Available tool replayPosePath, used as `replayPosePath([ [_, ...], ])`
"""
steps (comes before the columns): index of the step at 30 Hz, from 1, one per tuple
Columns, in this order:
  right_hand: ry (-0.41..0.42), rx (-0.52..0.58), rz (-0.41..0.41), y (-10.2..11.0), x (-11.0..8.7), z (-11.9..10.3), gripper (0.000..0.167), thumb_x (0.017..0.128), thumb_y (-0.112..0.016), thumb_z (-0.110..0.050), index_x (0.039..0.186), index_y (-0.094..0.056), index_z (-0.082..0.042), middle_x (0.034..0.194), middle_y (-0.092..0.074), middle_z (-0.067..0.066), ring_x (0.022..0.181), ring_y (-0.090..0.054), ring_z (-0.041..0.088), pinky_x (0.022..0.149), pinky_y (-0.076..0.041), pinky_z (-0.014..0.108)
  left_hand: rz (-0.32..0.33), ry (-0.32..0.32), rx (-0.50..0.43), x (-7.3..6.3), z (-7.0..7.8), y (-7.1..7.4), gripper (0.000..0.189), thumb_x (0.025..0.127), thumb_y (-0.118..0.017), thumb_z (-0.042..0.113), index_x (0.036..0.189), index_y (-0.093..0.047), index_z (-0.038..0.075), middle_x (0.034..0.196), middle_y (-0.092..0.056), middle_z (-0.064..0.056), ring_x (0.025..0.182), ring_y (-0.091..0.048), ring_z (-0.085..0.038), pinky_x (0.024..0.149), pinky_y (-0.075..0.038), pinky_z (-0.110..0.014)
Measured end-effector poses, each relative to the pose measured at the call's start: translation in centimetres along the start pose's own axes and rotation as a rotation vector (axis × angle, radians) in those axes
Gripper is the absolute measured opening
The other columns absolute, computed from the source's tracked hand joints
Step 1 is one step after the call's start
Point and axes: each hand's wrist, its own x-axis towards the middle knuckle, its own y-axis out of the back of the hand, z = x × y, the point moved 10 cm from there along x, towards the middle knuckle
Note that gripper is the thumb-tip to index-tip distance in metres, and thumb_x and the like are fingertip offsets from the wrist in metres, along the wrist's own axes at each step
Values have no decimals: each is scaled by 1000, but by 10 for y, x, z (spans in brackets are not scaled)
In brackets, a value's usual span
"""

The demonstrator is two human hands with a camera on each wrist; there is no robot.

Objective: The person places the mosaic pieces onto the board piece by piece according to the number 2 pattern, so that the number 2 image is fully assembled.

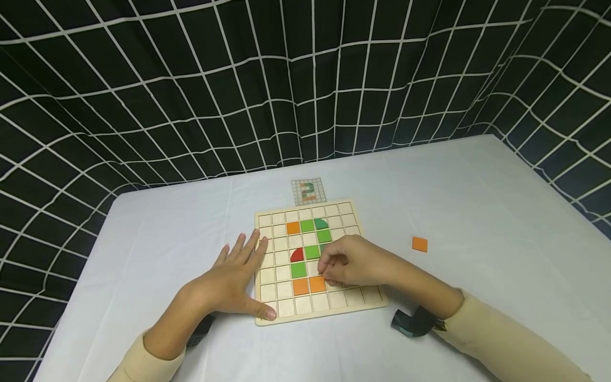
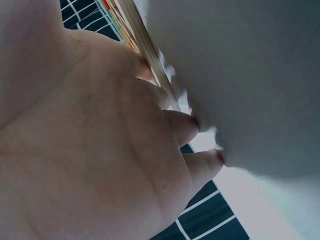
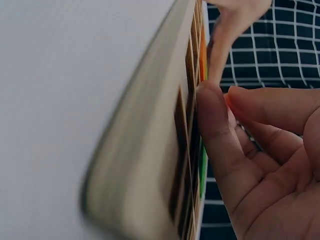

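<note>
A square wooden grid board (image 1: pixel 281 307) lies on the table with orange, green, dark green and red pieces in its cells. My left hand (image 1: pixel 232 284) rests on its left side, fingers spread and thumb on the near left corner; the left wrist view shows its palm (image 2: pixel 100 140) beside the board's edge. Above the lower middle cells, my right hand (image 1: pixel 355 262) has thumb and index finger together beside an orange tile (image 1: pixel 317 284). Between those fingertips in the right wrist view an orange-red sliver of a piece (image 3: pixel 228 103) shows; the rest of it is hidden. That hand partly covers a dark green piece.
A small pattern card (image 1: pixel 308 191) with a coloured figure lies beyond the board's far edge. One loose orange tile (image 1: pixel 420 244) is on the white tablecloth (image 1: pixel 477 212) to the right. A black cloth with white grid lines (image 1: pixel 305 79) hangs behind the table.
</note>
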Motion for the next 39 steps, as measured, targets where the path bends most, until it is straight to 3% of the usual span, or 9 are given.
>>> replayPosePath([
  [3,-15,-7,12,12,-8,5,15,90,-65,7,89,-72,-6,80,-68,2,70,-64,17,62,-55,27,0,-3,3,0,1,0,143,60,-72,84,161,-7,5,167,5,-15,150,5,-41,117,-3,-62],
  [8,-31,-147,76,46,-25,14,14,88,-71,3,93,-74,-10,86,-67,-2,75,-61,15,65,-54,27,3,-6,1,-1,0,1,143,61,-71,83,161,-8,4,167,6,-16,150,5,-42,117,-4,-62],
  [11,-58,-273,110,67,-36,19,14,86,-74,1,95,-75,-10,84,-67,-3,77,-61,16,67,-53,31,3,-7,-4,-1,-1,1,142,61,-72,83,161,-8,4,167,5,-16,150,5,-42,117,-3,-62],
  [16,-166,-543,189,97,-49,31,17,84,-76,-6,101,-75,-7,95,-70,1,91,-64,23,83,-53,46,11,-8,-10,-2,-2,1,142,61,-72,82,161,-8,3,166,5,-17,150,5,-43,117,-4,-63],
  [20,-263,-664,205,112,-57,44,21,81,-79,-7,102,-73,-5,88,-63,2,81,-58,23,76,-51,45,10,-5,-10,-2,-2,-1,142,61,-71,83,161,-8,4,166,5,-17,150,5,-42,117,-4,-63],
  [25,-326,-697,165,117,-60,56,28,77,-82,-7,102,-69,-3,81,-55,3,73,-51,21,66,-48,39,7,-3,-13,-2,-2,-1,142,61,-72,83,161,-8,4,167,4,-16,150,5,-41,117,-3,-63],
  [30,-374,-698,133,120,-63,62,21,76,-77,1,92,-66,-7,79,-55,3,71,-52,21,61,-47,37,8,-8,-9,-2,-2,0,142,61,-71,83,161,-7,4,167,5,-16,150,5,-42,117,-3,-63],
  [34,-379,-677,131,120,-64,63,22,75,-73,6,88,-64,-9,75,-57,1,70,-52,22,61,-47,37,7,-8,-7,-1,-2,1,143,61,-71,84,161,-7,4,167,5,-16,150,5,-42,117,-3,-63],
  [39,-373,-643,146,118,-61,61,23,76,-77,2,90,-63,-9,73,-58,0,70,-53,21,62,-47,37,11,-9,-2,-1,-2,2,143,61,-72,83,161,-8,4,166,5,-17,150,5,-42,117,-4,-63],
])
